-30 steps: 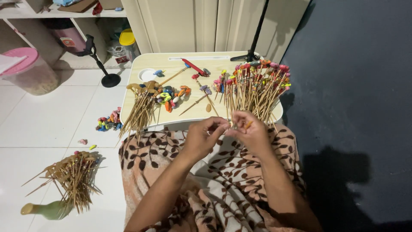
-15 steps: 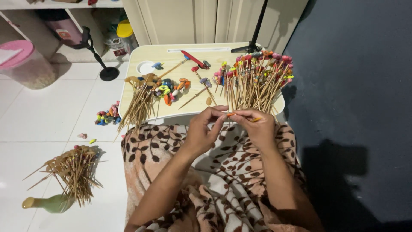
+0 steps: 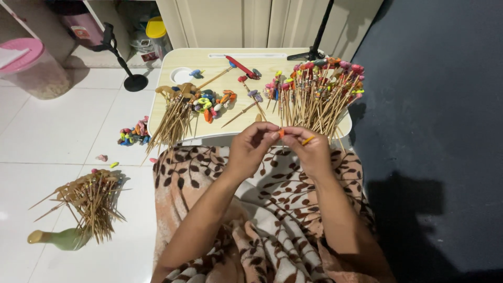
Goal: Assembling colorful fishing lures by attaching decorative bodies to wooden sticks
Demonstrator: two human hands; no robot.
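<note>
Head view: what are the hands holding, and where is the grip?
A thin stick in the right hand; left hand fingertips pinch an orange bead at its end.

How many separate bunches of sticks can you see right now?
3: a plain bundle on the tray's left side, a bead-topped bunch on its right, and a pile on the floor by the green bottle. Others may lie outside the view.

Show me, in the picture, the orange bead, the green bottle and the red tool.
orange bead (image 3: 282, 133), head view, its middle between the fingertips.
green bottle (image 3: 62, 238), head view, its body.
red tool (image 3: 241, 66), head view, its handle.
</note>
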